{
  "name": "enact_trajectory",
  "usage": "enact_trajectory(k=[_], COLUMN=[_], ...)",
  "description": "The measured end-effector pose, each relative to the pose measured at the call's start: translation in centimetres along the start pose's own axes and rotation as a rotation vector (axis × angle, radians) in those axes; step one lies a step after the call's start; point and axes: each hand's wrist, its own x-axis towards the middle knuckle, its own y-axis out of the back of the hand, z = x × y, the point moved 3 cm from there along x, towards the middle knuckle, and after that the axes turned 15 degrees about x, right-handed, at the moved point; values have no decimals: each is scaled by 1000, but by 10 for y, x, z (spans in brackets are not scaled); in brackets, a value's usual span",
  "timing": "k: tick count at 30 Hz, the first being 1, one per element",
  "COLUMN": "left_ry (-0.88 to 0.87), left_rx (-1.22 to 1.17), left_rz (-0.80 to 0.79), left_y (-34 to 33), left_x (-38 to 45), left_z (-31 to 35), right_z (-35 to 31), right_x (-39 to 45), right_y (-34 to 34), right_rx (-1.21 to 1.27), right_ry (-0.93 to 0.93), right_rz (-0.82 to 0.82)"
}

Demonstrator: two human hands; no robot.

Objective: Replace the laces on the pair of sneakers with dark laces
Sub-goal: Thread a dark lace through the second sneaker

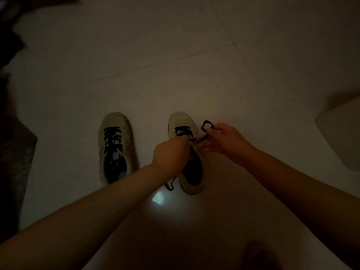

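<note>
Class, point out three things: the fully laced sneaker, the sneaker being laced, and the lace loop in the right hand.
Fully laced sneaker (114,141), head view: laced tongue.
Sneaker being laced (180,121), head view: toe cap.
Lace loop (207,124), head view: loop's top.

Two pale sneakers side by side, toes pointing away: left sneaker (115,147) fully threaded with dark lace (113,139). Right sneaker (190,152) laced only across the lower eyelets. Loose dark lace end (206,126) looped beside its toe, another end (169,185) trailing by the heel.

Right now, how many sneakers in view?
2. Left sneaker sits on the floor, dark laces in. Right sneaker is beside it, under both hands, its dark lace partly threaded. None appear hidden.
</note>
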Motion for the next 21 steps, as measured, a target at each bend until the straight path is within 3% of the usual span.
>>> enact_trajectory(k=[10, 21], left_ry=[50, 106], left_rx=[23, 7], left_rz=[15, 87], left_y=[-12, -15], left_x=[0, 4], left_z=[-3, 4], right_z=[7, 11], right_x=[7, 12], right_y=[4, 10], right_rx=[-186, -168], right_ry=[125, 166], right_rz=[82, 76])
